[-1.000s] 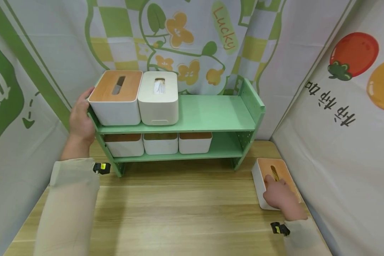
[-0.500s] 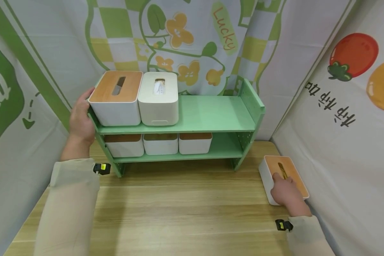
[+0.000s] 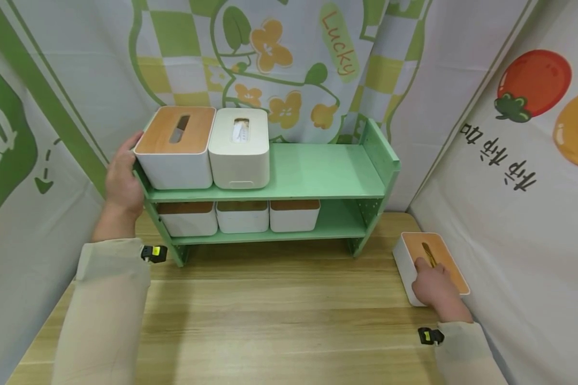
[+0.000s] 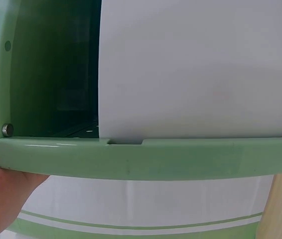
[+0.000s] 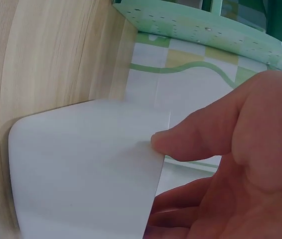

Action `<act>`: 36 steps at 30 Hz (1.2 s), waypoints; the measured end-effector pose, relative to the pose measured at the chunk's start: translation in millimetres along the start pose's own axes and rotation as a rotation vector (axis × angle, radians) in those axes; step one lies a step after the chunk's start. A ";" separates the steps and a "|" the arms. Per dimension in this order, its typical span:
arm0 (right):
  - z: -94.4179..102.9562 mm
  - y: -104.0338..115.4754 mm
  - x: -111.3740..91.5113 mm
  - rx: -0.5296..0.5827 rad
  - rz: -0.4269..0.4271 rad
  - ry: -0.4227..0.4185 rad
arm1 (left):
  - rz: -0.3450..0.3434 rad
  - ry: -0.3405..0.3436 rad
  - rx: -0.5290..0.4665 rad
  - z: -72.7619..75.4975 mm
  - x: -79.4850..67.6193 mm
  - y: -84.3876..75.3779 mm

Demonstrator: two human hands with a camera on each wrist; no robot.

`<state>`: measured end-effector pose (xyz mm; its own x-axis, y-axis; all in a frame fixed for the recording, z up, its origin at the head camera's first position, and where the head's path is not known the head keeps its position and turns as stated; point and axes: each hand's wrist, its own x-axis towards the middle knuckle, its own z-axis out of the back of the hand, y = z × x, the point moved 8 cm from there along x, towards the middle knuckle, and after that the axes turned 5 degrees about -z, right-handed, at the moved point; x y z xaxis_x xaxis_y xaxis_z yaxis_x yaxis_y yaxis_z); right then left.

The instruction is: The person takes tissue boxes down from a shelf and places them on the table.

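Note:
A white tissue box point(image 3: 442, 247) with a wooden lid and a gold-coloured slot sits at the far right of the table. My right hand point(image 3: 435, 286) grips it from the near side, its fingers over the lid. In the right wrist view my thumb point(image 5: 186, 139) presses the white side wall near its edge. On the left, my left hand point(image 3: 124, 184) holds the end of a green two-tier shelf point(image 3: 327, 166); its fingertips are hidden behind the box there. The left wrist view shows part of that hand point(image 4: 4, 194) against the outside of the end panel point(image 4: 181, 158).
Up on the shelf stand a wooden-lidded white box point(image 3: 175, 166) and a cream tissue box point(image 3: 241, 168). Below are several smaller white boxes point(image 3: 243, 219) in a row. Cloth walls enclose the table point(image 3: 270, 310), with the right wall point(image 3: 525, 240) close beside the gripped box.
My right hand has moved the wooden-lidded tissue box right and slightly away, closer to the right wall. The left hand and the shelf stay where they were.

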<state>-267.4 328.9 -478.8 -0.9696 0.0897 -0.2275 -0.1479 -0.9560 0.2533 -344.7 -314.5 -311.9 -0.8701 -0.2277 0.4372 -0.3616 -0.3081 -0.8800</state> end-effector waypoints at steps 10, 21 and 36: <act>1.6 -0.5 1.0 0.001 0.001 -0.009 | 0.001 -0.011 0.007 0.7 -0.3 -0.3; -0.4 -4.5 3.9 0.013 -0.008 -0.002 | -0.022 -0.019 -0.004 -0.6 -0.8 -4.3; -0.1 -8.9 4.7 0.034 -0.012 -0.010 | 0.000 -0.015 0.020 -0.1 -0.3 -1.4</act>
<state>-270.7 337.8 -482.2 -0.9696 0.1042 -0.2215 -0.1660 -0.9449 0.2821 -343.9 -314.0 -310.8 -0.8648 -0.2416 0.4401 -0.3545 -0.3267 -0.8761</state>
